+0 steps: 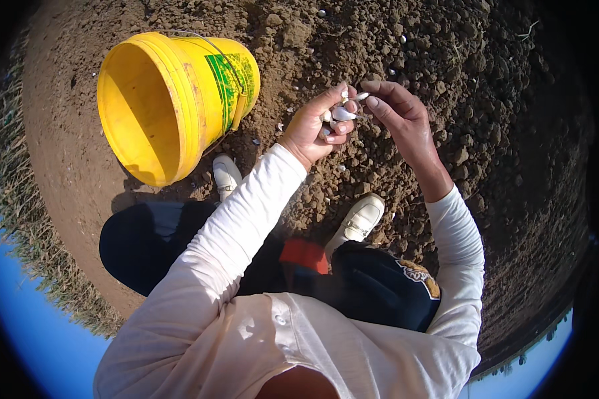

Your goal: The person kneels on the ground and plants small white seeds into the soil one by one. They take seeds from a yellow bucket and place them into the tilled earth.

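Note:
Palm up, my left hand (314,124) holds several garlic cloves (343,114), its fingers curled around them. My right hand (403,112) is just to the right of it, thumb and forefinger pinching one pale garlic clove (362,96) close to the left fingertips. A small whitish piece (345,95) shows at the left thumb tip. Both hands are above cloddy brown soil (379,169), past my shoes. More small white cloves, such as this one (341,168), lie on the soil.
A yellow plastic bucket (189,99) with a wire handle lies tipped on its side at the left, its mouth facing left. My two white shoes (364,214) stand on the soil. Something red (304,254) is between my legs. Dry grass (35,239) edges the field at far left.

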Available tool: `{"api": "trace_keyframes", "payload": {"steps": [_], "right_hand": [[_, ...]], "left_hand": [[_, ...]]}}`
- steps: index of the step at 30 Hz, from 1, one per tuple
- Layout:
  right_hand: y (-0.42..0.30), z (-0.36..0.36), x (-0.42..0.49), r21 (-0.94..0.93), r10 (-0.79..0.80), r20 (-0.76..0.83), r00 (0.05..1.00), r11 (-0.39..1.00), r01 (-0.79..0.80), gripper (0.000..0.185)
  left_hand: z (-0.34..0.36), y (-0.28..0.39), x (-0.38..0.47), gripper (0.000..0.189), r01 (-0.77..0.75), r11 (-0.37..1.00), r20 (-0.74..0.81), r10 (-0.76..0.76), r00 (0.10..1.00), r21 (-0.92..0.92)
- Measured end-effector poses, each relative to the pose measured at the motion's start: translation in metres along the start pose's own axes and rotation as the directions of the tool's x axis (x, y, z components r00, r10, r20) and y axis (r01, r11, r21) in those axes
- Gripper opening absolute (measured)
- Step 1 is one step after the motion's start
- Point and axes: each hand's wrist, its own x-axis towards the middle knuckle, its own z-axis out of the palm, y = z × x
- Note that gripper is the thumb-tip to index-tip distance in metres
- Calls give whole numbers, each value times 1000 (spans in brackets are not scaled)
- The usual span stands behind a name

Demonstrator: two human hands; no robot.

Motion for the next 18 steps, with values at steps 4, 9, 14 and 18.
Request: {"api": "trace_keyframes", "payload": {"steps": [4, 9, 14, 18], "right_hand": [[3, 0, 2, -232, -32, 27, 999, 972, 37, 20], [-1, -8, 3, -524, -152, 139, 979, 827, 203, 19], [3, -11, 4, -469, -133, 148, 980, 863, 188, 15], [9, -40, 24, -634, -123, -26, 992, 769, 78, 17]], "left_hand": [[-2, 1, -2, 27, -8, 1000, 46, 7, 999, 29], [0, 4, -3, 23, 56, 986, -13, -55, 998, 155], [-7, 4, 6, 29, 74, 977, -34, -68, 997, 201], [-23, 4, 20, 31, 10, 1000, 20, -10, 1000, -12]]}}
